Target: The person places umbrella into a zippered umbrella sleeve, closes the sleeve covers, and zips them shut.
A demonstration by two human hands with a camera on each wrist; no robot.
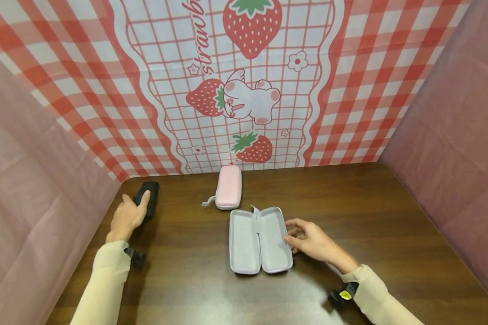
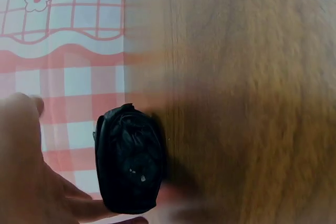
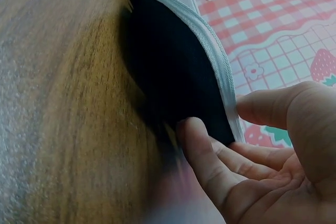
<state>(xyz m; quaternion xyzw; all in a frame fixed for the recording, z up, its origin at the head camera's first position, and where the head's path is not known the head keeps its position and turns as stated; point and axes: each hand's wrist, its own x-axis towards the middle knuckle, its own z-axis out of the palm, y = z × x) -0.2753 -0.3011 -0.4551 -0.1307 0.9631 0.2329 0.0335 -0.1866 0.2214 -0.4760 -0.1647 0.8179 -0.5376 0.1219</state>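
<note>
At the left end of the table (image 1: 187, 253), the left hand (image 1: 127, 216) reaches over a black pouch (image 1: 152, 191), its thumb spread apart from the fingers; from here I can't tell how much weight it bears on it. Between the hands, a little beyond the right one, lies a closed pink case (image 1: 228, 186) with a grey strap. Just left of the right hand (image 1: 314, 242), an open case (image 1: 243, 243) shows two pale grey halves; that hand pinches its right edge between thumb and fingers.
</note>
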